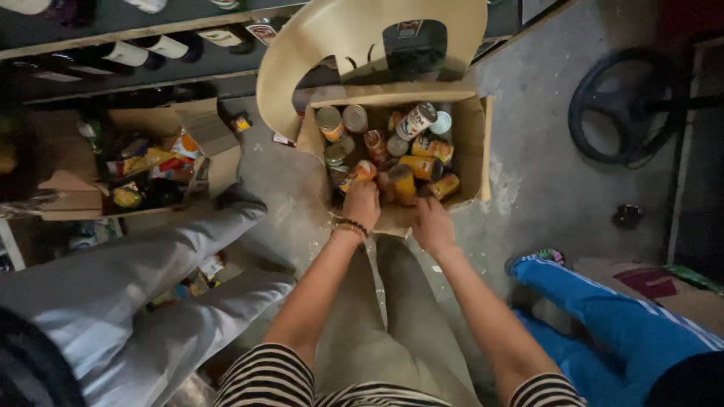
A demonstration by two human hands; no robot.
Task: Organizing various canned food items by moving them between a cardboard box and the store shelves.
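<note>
Head view: my left hand (363,202) grips a can (360,172), right hand (432,225) fingers wide on the box (467,113) rim; I'd lift straight up.

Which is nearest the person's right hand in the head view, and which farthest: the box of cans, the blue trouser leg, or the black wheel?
1. Box of cans, touching the right hand.
2. Blue trouser leg, lower right.
3. Black wheel, upper right.

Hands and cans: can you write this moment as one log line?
left hand: on a can, grip unclear | right hand: on cardboard box front edge | box: full of cans, on floor
</note>
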